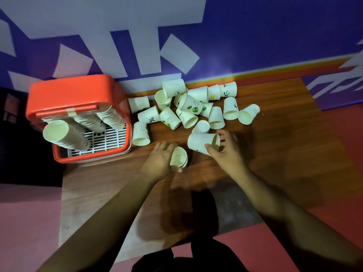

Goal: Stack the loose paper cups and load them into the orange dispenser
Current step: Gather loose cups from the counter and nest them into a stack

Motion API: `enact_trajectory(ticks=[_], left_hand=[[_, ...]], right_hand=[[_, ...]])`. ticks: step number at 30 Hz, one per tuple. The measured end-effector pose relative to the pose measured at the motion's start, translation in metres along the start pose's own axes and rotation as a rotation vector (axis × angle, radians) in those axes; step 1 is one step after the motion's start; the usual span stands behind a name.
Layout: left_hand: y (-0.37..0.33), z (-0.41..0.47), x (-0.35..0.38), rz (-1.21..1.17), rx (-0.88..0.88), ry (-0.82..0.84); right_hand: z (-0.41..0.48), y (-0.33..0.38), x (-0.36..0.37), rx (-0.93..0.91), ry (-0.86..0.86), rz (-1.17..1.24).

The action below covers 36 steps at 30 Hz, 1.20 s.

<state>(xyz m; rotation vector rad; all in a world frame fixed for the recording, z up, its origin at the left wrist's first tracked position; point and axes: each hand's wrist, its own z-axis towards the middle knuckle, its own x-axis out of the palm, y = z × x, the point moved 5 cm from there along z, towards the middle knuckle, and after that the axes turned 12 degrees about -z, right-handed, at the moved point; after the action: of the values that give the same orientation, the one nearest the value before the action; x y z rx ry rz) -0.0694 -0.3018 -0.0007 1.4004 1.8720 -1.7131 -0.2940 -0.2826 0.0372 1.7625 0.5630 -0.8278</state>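
A: You're standing at a wooden table pushed against a purple-and-white wall. The orange dispenser sits at the table's far left corner.

B: What's inside it?

A: Rows of nested cups leaning out over a white slotted tray. The nearest stack shows its open mouth to you.

B: And the loose cups?

A: The loose paper cups lie scattered, mostly tipped on their sides, along the back of the table just right of the dispenser.

B: My left hand?

A: Your left hand is curled round a short nest of cups, mouth up, near the middle of the table. It looks like two cups, though I can't tell for sure.

B: The right?

A: Your right hand grips a single cup lying sideways. Your thumb is across its wall, your fingers are at the rim, and its mouth faces your palm. It's just beside the nest, not touching it.
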Motion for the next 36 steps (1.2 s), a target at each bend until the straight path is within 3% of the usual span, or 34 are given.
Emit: enact_trajectory(ticks=[7, 14, 22, 27, 30, 32, 36], left_hand=[[0.018, -0.001, 0.015, -0.182, -0.131, 0.082], [0.071, -0.001, -0.061, -0.202, -0.234, -0.299], [0.081, 0.042, -0.061, -0.079, -0.343, -0.268], [0.102, 0.062, -0.046, 0.083, -0.388, -0.144], [0.103, 0.063, -0.038, 0.164, -0.355, -0.131], [0.098, 0.060, -0.032, 0.159, -0.314, -0.156], [0.095, 0.058, -0.022, 0.079, -0.271, -0.148]], right_hand=[[-0.006, 0.022, 0.004, -0.126, 0.075, -0.022], [-0.016, 0.048, 0.035, -0.374, 0.204, -0.317], [-0.015, 0.052, 0.091, -0.642, 0.236, -0.665], [-0.008, 0.041, 0.101, -0.559, 0.297, -0.578], [0.019, 0.036, 0.076, -0.354, 0.060, -0.438], [0.042, 0.030, 0.059, -0.251, -0.070, -0.524], [0.079, 0.021, 0.055, -0.218, 0.003, -0.703]])
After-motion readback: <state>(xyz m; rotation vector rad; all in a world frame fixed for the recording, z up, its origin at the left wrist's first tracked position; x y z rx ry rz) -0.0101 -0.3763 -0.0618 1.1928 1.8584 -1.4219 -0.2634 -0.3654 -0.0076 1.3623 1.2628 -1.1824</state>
